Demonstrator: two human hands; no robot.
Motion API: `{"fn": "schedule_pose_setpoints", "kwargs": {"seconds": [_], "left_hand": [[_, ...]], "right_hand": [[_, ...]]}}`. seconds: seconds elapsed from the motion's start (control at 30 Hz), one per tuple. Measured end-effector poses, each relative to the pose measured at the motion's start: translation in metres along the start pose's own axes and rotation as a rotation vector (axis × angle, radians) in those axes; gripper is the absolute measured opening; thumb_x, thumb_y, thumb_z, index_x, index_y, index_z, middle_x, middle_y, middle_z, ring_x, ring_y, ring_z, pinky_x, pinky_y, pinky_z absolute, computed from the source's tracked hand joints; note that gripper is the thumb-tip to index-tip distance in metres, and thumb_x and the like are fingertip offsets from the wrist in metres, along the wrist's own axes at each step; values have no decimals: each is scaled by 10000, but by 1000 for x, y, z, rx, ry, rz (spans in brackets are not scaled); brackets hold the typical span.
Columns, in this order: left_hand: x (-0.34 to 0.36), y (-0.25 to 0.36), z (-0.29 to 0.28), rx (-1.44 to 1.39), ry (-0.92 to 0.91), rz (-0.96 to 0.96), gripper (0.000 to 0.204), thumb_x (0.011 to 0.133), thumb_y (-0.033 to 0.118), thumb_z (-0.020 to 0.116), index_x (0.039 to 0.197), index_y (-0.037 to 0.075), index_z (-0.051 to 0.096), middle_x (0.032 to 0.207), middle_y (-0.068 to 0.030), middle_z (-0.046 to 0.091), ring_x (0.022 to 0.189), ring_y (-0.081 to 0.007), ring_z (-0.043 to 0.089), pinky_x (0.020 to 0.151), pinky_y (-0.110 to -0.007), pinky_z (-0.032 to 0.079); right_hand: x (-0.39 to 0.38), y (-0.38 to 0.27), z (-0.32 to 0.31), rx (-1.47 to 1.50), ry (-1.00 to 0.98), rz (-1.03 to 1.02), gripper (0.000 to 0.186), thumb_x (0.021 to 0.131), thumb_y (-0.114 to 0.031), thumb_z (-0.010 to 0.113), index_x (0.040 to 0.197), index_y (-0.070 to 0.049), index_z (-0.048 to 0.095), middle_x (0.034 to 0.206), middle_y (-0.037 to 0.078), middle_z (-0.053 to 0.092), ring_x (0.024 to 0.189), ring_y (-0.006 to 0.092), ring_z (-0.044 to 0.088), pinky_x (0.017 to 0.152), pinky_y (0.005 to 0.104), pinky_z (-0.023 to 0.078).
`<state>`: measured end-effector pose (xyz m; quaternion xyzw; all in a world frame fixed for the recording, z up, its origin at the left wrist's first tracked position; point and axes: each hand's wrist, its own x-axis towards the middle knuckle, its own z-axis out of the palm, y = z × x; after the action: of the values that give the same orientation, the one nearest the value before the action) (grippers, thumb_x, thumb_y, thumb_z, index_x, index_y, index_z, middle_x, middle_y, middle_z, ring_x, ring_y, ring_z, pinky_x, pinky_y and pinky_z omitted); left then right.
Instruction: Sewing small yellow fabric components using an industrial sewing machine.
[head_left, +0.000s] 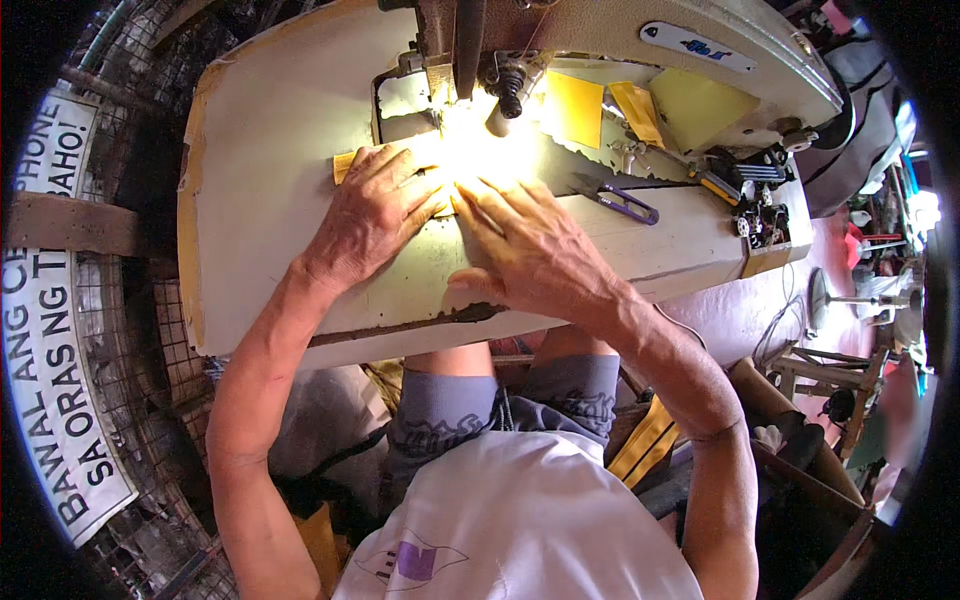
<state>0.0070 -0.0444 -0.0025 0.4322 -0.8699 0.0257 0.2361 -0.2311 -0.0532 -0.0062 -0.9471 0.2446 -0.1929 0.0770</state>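
Under the bright lamp of a sewing machine [610,30], both my hands rest near the needle area. My left hand [372,205] is bent over a yellow strip [343,166], its fingers close together and pressing down; one end of the strip sticks out beyond the knuckles. Beside it, my right hand [530,245] lies palm down with the fingers stretched toward the needle and the thumb apart. Glare washes out the fingertips and the needle. To the right of my right hand lie purple-handled thread snips [625,203].
Yellow pieces [575,108] lie under the machine arm. A yellow-and-black cutter [716,186] and a cluster of small metal parts [765,220] sit at the worn white table's [270,240] right end. Left stands a wire-mesh wall with a sign [70,400]; a fan [822,300] stands right.
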Motion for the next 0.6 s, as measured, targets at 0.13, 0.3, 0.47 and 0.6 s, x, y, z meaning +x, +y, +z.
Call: {"fn": "schedule_pose_setpoints", "kwargs": {"seconds": [0.13, 0.3, 0.47, 0.6], "left_hand": [[-6, -1, 0, 38, -22, 11, 260, 894, 183, 703, 1114, 46, 726, 1191, -110, 673, 1142, -307, 605, 985, -445, 464], [-6, -2, 0, -31, 17, 29, 239, 899, 219, 715, 1083, 68, 734, 1169, -85, 684, 1129, -302, 620, 988, -444, 463], [0, -1, -3, -79, -5, 17, 230, 902, 230, 727, 1071, 78, 760, 1164, -88, 707, 1125, -308, 629, 969, -447, 459], [2, 0, -4, -66, 1, 5, 237, 907, 232, 713, 1092, 86, 745, 1144, -82, 695, 1100, -284, 633, 976, -454, 462]], "right_hand": [[-8, -8, -1, -16, 59, -20, 734, 915, -550, 647, 1344, 43, 600, 1363, 212, 595, 1276, 375, 557, 1103, 485, 424], [-7, -5, -3, 60, 67, -18, 660, 905, -492, 696, 1321, 17, 632, 1349, 200, 610, 1264, 374, 573, 1076, 484, 444], [-11, 4, -2, 83, 87, -22, 548, 922, -435, 696, 1262, -8, 658, 1310, 185, 630, 1251, 357, 584, 1095, 491, 436], [-3, 7, -8, 88, 67, -45, 526, 929, -429, 689, 1224, 6, 668, 1275, 171, 646, 1209, 341, 605, 1032, 481, 469]]}}
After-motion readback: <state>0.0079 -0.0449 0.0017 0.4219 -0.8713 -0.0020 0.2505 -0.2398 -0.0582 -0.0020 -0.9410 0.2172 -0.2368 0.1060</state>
